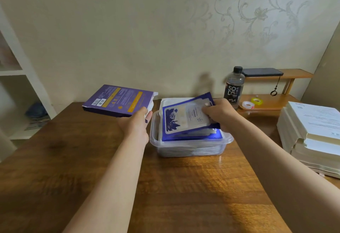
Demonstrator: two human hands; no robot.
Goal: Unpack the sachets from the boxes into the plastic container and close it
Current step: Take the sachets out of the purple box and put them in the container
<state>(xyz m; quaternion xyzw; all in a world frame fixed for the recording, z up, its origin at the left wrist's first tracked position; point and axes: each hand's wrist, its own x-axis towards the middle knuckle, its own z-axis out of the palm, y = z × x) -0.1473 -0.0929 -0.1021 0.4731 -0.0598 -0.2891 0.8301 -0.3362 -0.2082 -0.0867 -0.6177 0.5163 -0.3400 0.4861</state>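
In the middle of the frame, the left hand [137, 122] grips the purple box [117, 100], and the right hand [219, 112] holds blue sachets [187, 116] over the plastic container [191, 149].

Purple box [117, 100]; blue-white sachets [187, 116]

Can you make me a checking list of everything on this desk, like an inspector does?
Surface: brown wooden table.
Job's things: purple box, end open, held up; plastic container, lidless, holding stacked sachets.
Clutter: soda bottle, two tape rolls, paper stack at right.
Hands: left hand holds the box; right hand grips the top sachets over the container.
Cables: nothing seen; a black strap hangs off the phone.
Surroundings: patterned wall, white shelf at left.
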